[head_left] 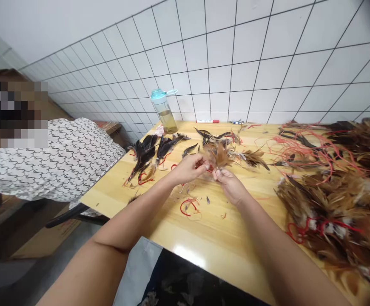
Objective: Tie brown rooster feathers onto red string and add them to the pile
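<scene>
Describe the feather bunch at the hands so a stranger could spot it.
On the wooden table, find the big feather heap at right. Left of it, the small brown bunch is the one held by the left hand and right hand.

pinched stuff [211,169] between left hand [188,168] and right hand [231,185] mostly buried in the grip, no telling exactly what. brown feather pile [331,208] on the right all smeared out of focus and chopped by the frame edge. dark cloth [188,282] cut off along the bottom. little blue-and-white thing [236,122] at the far table edge, way too tiny to make out tbh.
</scene>
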Tool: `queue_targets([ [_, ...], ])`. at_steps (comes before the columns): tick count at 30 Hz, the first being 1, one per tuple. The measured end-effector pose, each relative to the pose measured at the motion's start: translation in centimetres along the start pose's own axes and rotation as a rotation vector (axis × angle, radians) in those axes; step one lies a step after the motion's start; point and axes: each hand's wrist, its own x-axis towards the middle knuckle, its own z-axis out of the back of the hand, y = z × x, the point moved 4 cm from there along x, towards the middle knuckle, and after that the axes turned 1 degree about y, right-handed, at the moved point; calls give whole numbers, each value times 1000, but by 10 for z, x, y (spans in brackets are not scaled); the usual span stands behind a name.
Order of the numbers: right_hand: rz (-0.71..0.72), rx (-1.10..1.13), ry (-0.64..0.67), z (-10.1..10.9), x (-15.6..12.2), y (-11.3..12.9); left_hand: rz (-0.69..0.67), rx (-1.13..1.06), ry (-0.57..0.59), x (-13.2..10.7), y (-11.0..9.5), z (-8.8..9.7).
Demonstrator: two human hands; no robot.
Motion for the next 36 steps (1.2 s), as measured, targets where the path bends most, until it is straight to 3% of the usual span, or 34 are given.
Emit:
queue_targets([
  [4,-126,98,-64,6,1,-6,51,-142,-53,-1,14,4],
  [8,-149,42,-60,6,0,-5,98,-177,-159,-6,37,19],
  [12,-153,34,-81,7,0,-6,148,-193,-378,-15,64,40],
  [16,-156,25,-133,12,2,-9,189,-376,-565,-24,87,53],
  [20,-112,-20,-158,10,4,-7,179,-453,-485,-26,87,45],
  [28,-118,-36,-153,2,0,2,6,-433,-164,-24,48,12],
  [36,-149,-121,-60,0,-1,4,26,-297,-217,-27,35,9],
])
